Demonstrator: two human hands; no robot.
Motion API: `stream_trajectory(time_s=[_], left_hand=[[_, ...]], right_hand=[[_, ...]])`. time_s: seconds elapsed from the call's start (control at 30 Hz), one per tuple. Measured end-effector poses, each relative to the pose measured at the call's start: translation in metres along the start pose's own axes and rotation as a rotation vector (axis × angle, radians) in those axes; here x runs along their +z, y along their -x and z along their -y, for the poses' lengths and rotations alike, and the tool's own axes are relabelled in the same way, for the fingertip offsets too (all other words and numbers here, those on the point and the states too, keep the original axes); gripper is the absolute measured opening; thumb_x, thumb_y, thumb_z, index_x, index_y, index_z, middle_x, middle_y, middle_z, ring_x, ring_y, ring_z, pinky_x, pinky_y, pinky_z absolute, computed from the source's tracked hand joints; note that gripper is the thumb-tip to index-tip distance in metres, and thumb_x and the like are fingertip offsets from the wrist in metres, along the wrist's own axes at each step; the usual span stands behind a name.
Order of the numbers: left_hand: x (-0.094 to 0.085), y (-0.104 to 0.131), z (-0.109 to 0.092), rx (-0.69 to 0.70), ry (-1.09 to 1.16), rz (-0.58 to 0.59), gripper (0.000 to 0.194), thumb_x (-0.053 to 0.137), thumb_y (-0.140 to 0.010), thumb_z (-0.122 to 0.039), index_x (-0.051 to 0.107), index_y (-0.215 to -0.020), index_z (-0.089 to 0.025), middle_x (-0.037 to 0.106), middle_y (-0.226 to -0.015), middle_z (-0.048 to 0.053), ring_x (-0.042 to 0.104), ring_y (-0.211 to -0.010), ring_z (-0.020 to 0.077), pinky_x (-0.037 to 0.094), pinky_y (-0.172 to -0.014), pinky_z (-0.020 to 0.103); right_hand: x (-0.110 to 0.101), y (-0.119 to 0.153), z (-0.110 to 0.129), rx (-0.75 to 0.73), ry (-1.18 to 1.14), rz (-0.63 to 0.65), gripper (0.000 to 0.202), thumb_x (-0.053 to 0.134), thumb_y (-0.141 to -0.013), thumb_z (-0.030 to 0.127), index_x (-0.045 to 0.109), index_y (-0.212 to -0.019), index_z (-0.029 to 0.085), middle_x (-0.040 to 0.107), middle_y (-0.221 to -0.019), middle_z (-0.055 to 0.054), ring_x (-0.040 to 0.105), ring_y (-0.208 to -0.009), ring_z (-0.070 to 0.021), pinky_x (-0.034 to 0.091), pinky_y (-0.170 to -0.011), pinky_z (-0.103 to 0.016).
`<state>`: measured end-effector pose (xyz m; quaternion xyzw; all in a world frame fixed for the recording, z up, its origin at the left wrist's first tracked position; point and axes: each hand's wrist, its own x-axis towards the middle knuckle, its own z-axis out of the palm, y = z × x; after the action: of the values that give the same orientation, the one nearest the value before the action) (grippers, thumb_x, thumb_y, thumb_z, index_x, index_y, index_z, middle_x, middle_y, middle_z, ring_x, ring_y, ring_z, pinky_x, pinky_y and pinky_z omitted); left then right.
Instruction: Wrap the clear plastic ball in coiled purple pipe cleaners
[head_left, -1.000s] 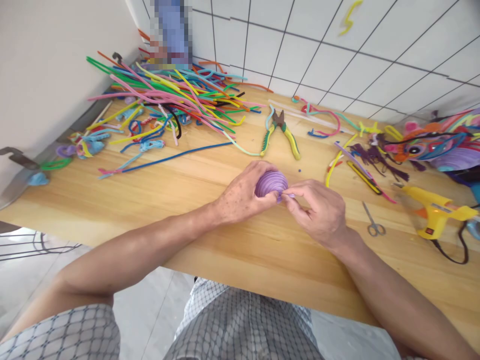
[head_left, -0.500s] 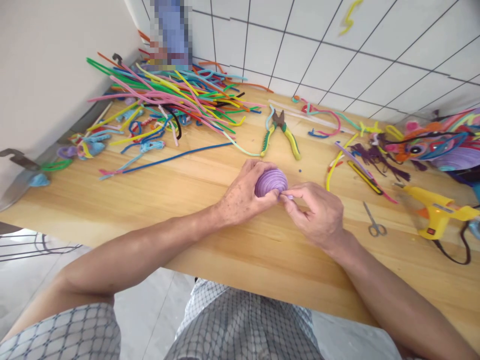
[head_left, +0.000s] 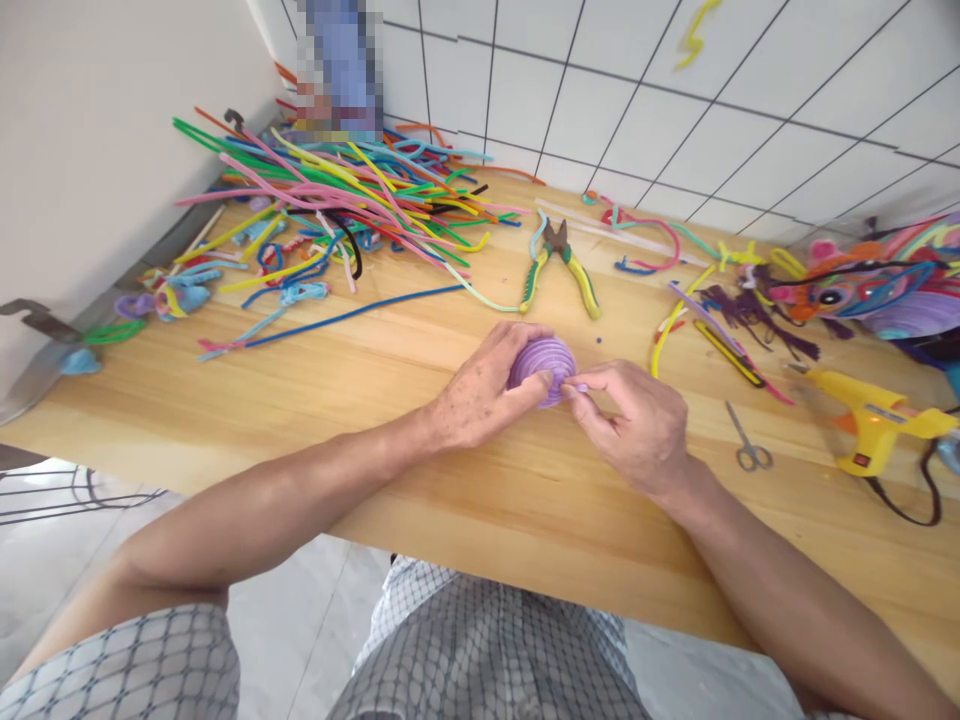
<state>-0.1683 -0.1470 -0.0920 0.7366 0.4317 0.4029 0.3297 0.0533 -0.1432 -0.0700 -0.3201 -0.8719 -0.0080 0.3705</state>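
A purple ball of coiled pipe cleaner [head_left: 541, 362] is gripped in my left hand [head_left: 487, 388], its fingers round the far side and the thumb pressed on the near face. At the ball's right side my right hand [head_left: 634, 420] pinches a short purple pipe cleaner end [head_left: 580, 388] between thumb and forefinger. Whether that end is joined to the ball is hidden by the fingertips. Behind the hands lie pliers [head_left: 559, 265] with green and yellow handles, jaws away from me. Small scissors [head_left: 746, 440] rest to the right of my right hand.
A big heap of coloured pipe cleaners [head_left: 352, 190] covers the back left of the wooden table [head_left: 360, 390]. On the right are a yellow glue gun [head_left: 870, 420], a yellow-black utility knife [head_left: 729, 352] and a colourful pipe cleaner figure [head_left: 900, 285]. A tiled wall [head_left: 600, 90] stands behind.
My left thumb has shifted up and left on the ball, baring more of its near face. My right hand keeps its pinch at almost the same spot.
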Motion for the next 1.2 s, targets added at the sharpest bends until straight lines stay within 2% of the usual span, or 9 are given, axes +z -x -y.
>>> stream_trajectory(time_s=[0.27, 0.5, 0.77, 0.93, 1.2], left_hand=[[0.003, -0.003, -0.001, -0.039, 0.046, -0.040, 0.046, 0.073, -0.090, -0.036, 0.061, -0.131, -0.017, 0.072, -0.136, 0.014, 0.069, -0.128, 0.0285, 0.055, -0.117, 0.046], [0.005, -0.005, -0.003, -0.105, 0.056, -0.112, 0.045, 0.078, -0.086, -0.035, 0.062, -0.125, -0.020, 0.075, -0.127, 0.011, 0.072, -0.119, 0.0267, 0.059, -0.108, 0.042], [0.011, 0.000, -0.003, -0.104, 0.045, -0.163, 0.044, 0.075, -0.089, -0.035, 0.061, -0.127, -0.019, 0.073, -0.130, 0.014, 0.070, -0.123, 0.0284, 0.057, -0.111, 0.046], [0.013, 0.001, -0.001, -0.108, 0.041, -0.198, 0.044, 0.075, -0.090, -0.037, 0.060, -0.128, -0.019, 0.071, -0.134, 0.014, 0.068, -0.128, 0.0291, 0.055, -0.115, 0.047], [0.009, 0.004, -0.003, -0.141, 0.133, -0.140, 0.044, 0.068, -0.099, -0.046, 0.057, -0.133, -0.019, 0.067, -0.137, 0.015, 0.064, -0.132, 0.0290, 0.050, -0.119, 0.049]], right_hand=[[0.002, 0.000, 0.000, -0.025, -0.024, -0.010, 0.010, 0.072, -0.096, 0.014, 0.072, -0.096, 0.024, 0.078, -0.078, -0.001, 0.074, -0.071, -0.0189, 0.055, -0.066, -0.032], [-0.005, -0.004, -0.003, -0.035, -0.051, 0.003, 0.018, 0.069, -0.097, 0.013, 0.072, -0.105, 0.028, 0.083, -0.089, -0.001, 0.079, -0.079, -0.0207, 0.062, -0.071, -0.034], [0.000, 0.001, 0.005, 0.063, -0.070, -0.012, 0.010, 0.070, -0.098, 0.017, 0.073, -0.097, 0.027, 0.082, -0.083, 0.000, 0.079, -0.073, -0.0192, 0.062, -0.067, -0.032], [0.004, 0.003, 0.009, 0.063, -0.074, -0.008, 0.009, 0.069, -0.098, 0.017, 0.072, -0.097, 0.025, 0.082, -0.084, -0.001, 0.079, -0.076, -0.0192, 0.062, -0.069, -0.031], [0.004, 0.003, 0.006, 0.101, -0.050, -0.031, 0.009, 0.070, -0.098, 0.017, 0.073, -0.096, 0.025, 0.081, -0.081, 0.000, 0.078, -0.072, -0.0184, 0.061, -0.068, -0.030]])
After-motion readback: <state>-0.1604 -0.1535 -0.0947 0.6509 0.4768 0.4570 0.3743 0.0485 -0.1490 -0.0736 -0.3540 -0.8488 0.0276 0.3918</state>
